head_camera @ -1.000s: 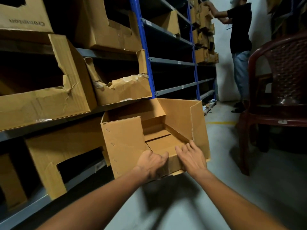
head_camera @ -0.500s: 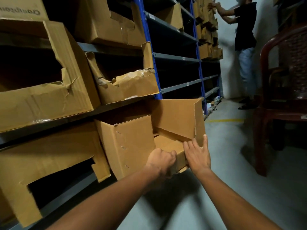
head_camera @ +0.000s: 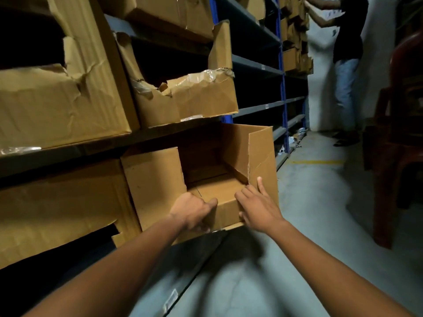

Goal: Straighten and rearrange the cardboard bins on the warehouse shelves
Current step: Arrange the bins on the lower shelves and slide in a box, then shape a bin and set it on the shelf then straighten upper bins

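Head view: a person's two bare arms reach from the bottom of the frame to one cardboard bin [head_camera: 201, 179] at centre frame, on the lower shelf [head_camera: 192, 255].
Bin position: it sits partly in the bay, its front jutting past the shelf edge toward the aisle and turned a little off square; it is open-topped and looks empty.
Left hand [head_camera: 193, 210]: curled over the low front lip of the bin, thumb side up, a narrow grip holding that cardboard edge.
Right hand [head_camera: 257, 207]: fingers straight and spread, pressed flat against the tall right side panel [head_camera: 261, 161], not clasping it.
Neighbour on the left: a worn bin [head_camera: 57, 207] lies just beside the held one, their walls touching or nearly so; I cannot tell which.
Bin above: a torn bin [head_camera: 187, 94] with loose tape overhangs the upper shelf edge, close over the held bin's back wall.
Risk, snagging: pushed in crooked, the left wall could catch the worn neighbour and shove or crush it.
Risk, buckling: the right panel shows a crease, so a flat-hand push there may fold it rather than move the bin.
Risk, tipping: with the front unsupported, letting go early could let it drop to the floor [head_camera: 309, 213].
Aisle: a chair [head_camera: 402, 138] and another person [head_camera: 345, 65] stand at the right of the frame, well apart.
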